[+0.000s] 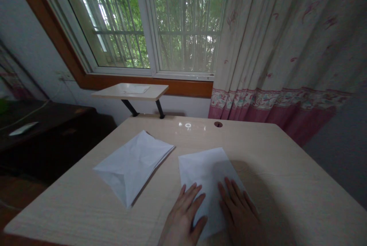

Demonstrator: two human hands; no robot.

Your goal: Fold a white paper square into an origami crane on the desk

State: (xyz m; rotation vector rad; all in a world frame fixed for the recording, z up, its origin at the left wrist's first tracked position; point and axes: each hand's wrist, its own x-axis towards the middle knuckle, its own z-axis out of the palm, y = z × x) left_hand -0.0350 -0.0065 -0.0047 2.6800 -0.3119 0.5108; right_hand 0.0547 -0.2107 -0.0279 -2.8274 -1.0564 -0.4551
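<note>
A white sheet of paper (205,169) lies flat on the pale wooden desk (275,169), near its front edge. My left hand (185,215) rests on the sheet's lower left part, fingers stretched out flat. My right hand (239,211) lies beside it on the sheet's lower right part, fingers also flat and apart. Neither hand grips anything. To the left lies a stack of creased, folded white papers (133,165), untouched.
A small raised shelf (130,92) on black legs stands at the desk's back. A cable hole (218,124) is near the back edge. A dark cabinet (43,131) stands at the left. A window and a patterned curtain (286,47) are behind.
</note>
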